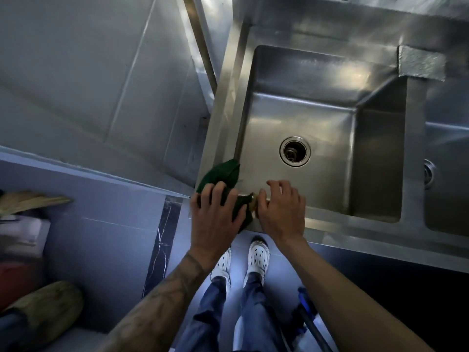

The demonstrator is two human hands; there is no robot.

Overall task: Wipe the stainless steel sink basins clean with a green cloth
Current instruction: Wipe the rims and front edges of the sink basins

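A stainless steel sink basin (327, 118) with a round drain (295, 150) fills the upper right of the view. A dark green cloth (223, 174) lies over the basin's near-left corner and rim. My left hand (215, 212) presses flat on the cloth with its fingers spread. My right hand (281, 209) sits just to the right on the front rim, its fingers curled around the cloth's yellowish end (252, 200). A second basin (446, 179) shows at the right edge, partly cut off.
A grey wall and a steel post (200, 41) stand left of the sink. A broom (33, 201) and a rolled bundle (43, 308) lie on the floor at the left. A blue-handled tool (308, 311) leans below the sink front. My feet (241, 257) stand close to the sink.
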